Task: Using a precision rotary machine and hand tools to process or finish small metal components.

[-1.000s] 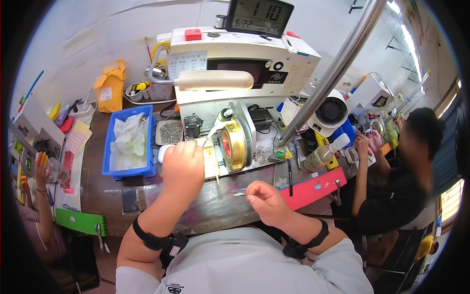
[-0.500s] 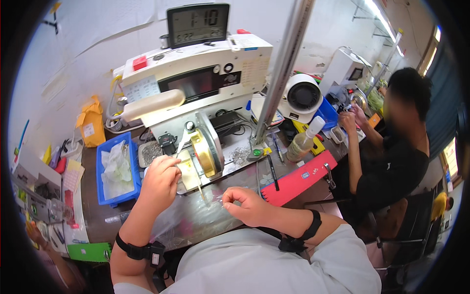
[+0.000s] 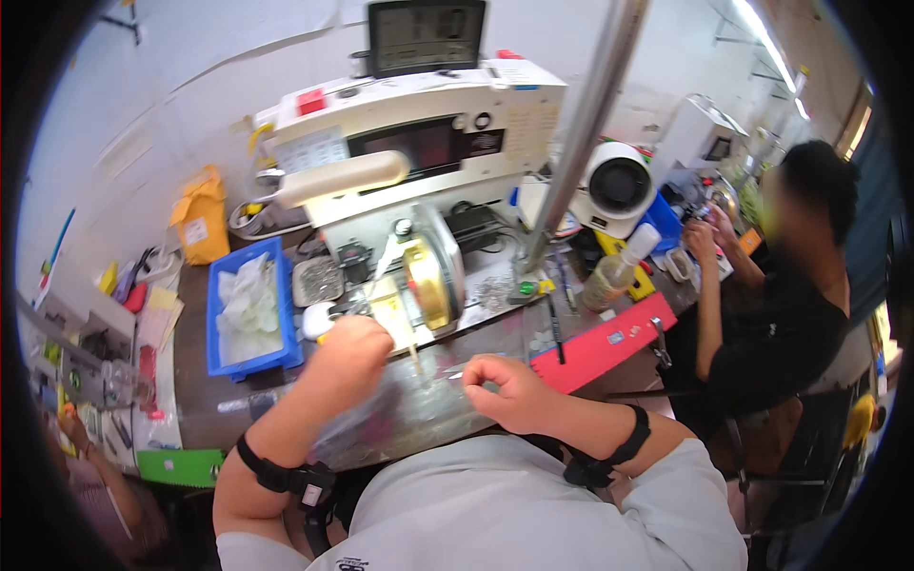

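Note:
My left hand [image 3: 350, 350] is curled and smeared by motion in front of the white machine, its fingertips hidden. It is nearest a pale yellow plate [image 3: 387, 310] below a gold-rimmed wheel [image 3: 427, 285]. A thin yellowish stick [image 3: 415, 354] juts from the plate toward me. To its right, over the clear plastic sheet [image 3: 419, 392] on the table, hovers my right hand [image 3: 503, 383]. Its thumb and forefinger are pinched together, and whatever lies between them is too small to name. Both hands are apart from each other.
A blue tray [image 3: 291, 354] with crumpled white wrapping stands at left, beside a dish of small metal bits [image 3: 319, 282]. On the right lie a red board [image 3: 609, 344], a black pen [image 3: 555, 328] and a spray bottle [image 3: 614, 276]. A co-worker [image 3: 790, 276] sits at far right.
My left hand has drawn back slightly toward me from beside the wheel, and its fingers no longer show. My right hand keeps its pinch. The view has swung, shifting the scene rightward.

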A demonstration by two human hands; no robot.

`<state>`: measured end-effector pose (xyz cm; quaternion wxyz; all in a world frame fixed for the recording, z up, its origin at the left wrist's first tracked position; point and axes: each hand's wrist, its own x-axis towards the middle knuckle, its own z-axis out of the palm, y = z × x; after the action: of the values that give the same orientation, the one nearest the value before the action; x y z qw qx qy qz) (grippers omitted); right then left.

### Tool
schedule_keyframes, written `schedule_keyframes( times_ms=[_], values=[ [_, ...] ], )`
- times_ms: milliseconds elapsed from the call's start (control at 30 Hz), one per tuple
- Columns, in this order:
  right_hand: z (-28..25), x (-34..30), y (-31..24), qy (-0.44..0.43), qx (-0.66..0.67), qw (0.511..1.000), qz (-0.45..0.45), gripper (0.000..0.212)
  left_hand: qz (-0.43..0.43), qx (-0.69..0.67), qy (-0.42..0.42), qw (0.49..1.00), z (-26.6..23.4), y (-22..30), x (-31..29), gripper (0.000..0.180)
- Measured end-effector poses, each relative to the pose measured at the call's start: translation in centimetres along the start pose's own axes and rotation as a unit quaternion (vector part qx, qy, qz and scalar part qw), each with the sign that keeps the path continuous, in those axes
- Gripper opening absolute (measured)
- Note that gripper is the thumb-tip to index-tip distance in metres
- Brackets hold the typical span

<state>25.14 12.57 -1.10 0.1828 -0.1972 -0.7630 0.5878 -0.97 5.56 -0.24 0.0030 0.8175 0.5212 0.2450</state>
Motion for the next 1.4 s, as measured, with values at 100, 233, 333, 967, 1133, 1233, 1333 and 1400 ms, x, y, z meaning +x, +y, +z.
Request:
schedule_keyframes(
  times_ms=[100, 233, 333, 967, 1133, 1233, 1333, 1400],
  values=[
    [0.4, 0.7, -0.4, -0.019, -0.005, 1.0, -0.02, 0.005, 0.056, -0.009, 0.054, 0.997, 1.7, 2.6, -1.6, 0.012],
    [2.6, 3.1, -1.3, -0.036, -0.029, 0.997, -0.056, 0.007, -0.013, -0.001, 0.069, 0.998, -1.1, 0.9, -1.8, 0.012],
    [4.4, 5.3, -1.6, -0.05, -0.036, 0.997, -0.055, 0.011, -0.065, 0.07, 0.188, 0.977, -4.1, -3.3, -2.0, 0.007],
    [8.3, 14.4, 2.8, 0.244, 0.165, 0.955, 0.025, 0.006, -0.129, 0.202, 0.06, 0.969, -0.1, -4.1, -6.0, 0.02],
    [8.1, 14.8, 3.0, 0.233, 0.182, 0.955, 0.032, 0.005, -0.138, 0.218, 0.027, 0.966, 0.0, -4.5, -5.5, 0.021],
    [8.1, 14.8, 2.8, 0.233, 0.171, 0.957, 0.027, 0.006, -0.15, 0.238, -0.033, 0.959, -0.3, -4.5, -5.1, 0.022],
    [7.9, 14.8, 3.1, 0.238, 0.14, 0.961, 0.024, 0.006, -0.15, 0.253, -0.086, 0.952, -0.1, -5.0, -4.6, 0.019],
    [8.0, 14.7, 3.1, 0.234, 0.126, 0.964, 0.018, 0.007, -0.16, 0.259, -0.116, 0.945, 0.8, -5.4, -4.7, 0.016]
  ],
)
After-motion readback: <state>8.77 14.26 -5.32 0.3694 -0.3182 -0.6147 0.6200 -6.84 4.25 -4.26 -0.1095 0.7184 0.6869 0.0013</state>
